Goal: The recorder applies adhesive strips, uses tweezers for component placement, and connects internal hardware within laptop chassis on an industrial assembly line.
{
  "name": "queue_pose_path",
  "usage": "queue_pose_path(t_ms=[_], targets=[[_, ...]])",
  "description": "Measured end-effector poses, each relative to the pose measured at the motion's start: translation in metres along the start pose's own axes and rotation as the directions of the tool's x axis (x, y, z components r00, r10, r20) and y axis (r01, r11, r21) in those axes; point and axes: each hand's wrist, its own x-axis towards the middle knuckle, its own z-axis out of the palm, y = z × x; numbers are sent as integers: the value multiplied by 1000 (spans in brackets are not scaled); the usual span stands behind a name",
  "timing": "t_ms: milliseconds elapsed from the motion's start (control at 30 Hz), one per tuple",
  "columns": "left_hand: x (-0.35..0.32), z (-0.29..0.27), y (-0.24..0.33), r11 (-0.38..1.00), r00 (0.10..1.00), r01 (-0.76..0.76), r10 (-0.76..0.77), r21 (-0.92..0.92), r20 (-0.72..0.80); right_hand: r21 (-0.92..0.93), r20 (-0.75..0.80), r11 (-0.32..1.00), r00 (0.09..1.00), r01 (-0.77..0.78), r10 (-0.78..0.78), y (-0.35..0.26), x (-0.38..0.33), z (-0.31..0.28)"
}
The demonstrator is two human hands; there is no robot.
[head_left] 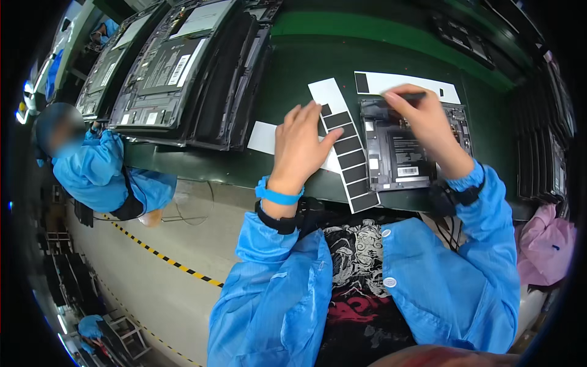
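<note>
My left hand [301,147] lies with its fingers spread on a white backing strip [324,92] of black rectangular stickers [353,160]. A second white sheet [263,137] lies partly under this hand. To the right lies an open laptop base [378,150], its inner parts and a black battery [406,156] showing. My right hand [428,119] hovers over the base's far part, thumb and fingers pinched around a slim dark object [411,96] whose kind I cannot make out. Just beyond the base is another white strip [391,79] with a black sticker at its left end.
Stacks of open laptop bases [162,73] stand at the table's left. More dark units [544,147] are stacked on the right, near pink cloth [546,244]. A co-worker in blue [92,165] is at the far left. Yellow-black tape [165,255] marks the floor.
</note>
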Motion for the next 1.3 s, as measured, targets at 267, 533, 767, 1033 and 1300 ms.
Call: queue_pose_path(t_ms=[267,533,767,1033,1300], targets=[[-12,18,1,946,998,-24,41,322,-48,-192,83,980,996,60,-45,20,56,42],[-12,18,-1,948,993,-45,76,316,-85,-351,70,932,995,91,-71,14,47,52],[-15,16,0,935,994,-48,79,351,-74,-290,68,950,993,111,-96,19,50,53],[-10,13,10,930,999,-52,54,364,4,218,25,968,991,122,-130,6,31,3],[11,-31,94,921,975,-221,204,322,88,127,-247,991,966,-44,75,24,-42,-169]])
